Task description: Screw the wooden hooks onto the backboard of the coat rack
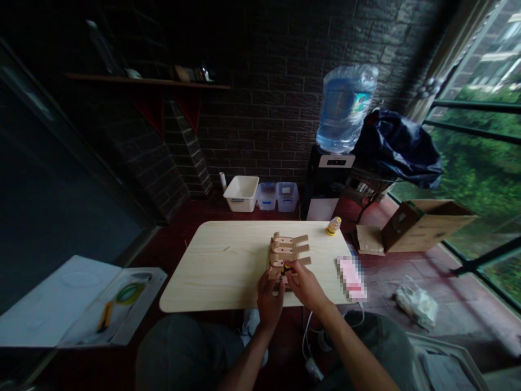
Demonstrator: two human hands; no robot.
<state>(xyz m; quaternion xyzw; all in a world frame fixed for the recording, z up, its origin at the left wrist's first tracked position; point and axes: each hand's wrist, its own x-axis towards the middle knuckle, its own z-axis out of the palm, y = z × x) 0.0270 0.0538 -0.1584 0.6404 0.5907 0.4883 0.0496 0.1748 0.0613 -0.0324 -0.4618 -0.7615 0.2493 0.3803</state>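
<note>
A wooden hook rack (284, 250), with several curved pegs and flat slats side by side, lies on the pale table near its front edge. My left hand (270, 300) is closed around the rack's near end, thumb and fingers pressing on the wood. Over the same end, my right hand (304, 284) pinches a small black-and-yellow tool (286, 268), its kind hard to make out at this size. Both hands nearly meet there and hide the nearest peg and most of the tool.
On the table (211, 271) are a pink pixelated object (352, 278) and a small yellow-based clear container (334, 226). Plastic bins (242, 194) and a water dispenser (331, 179) stand behind. At left an open case (118, 307) holds pliers-like orange handles; a cardboard box (425, 225) sits right.
</note>
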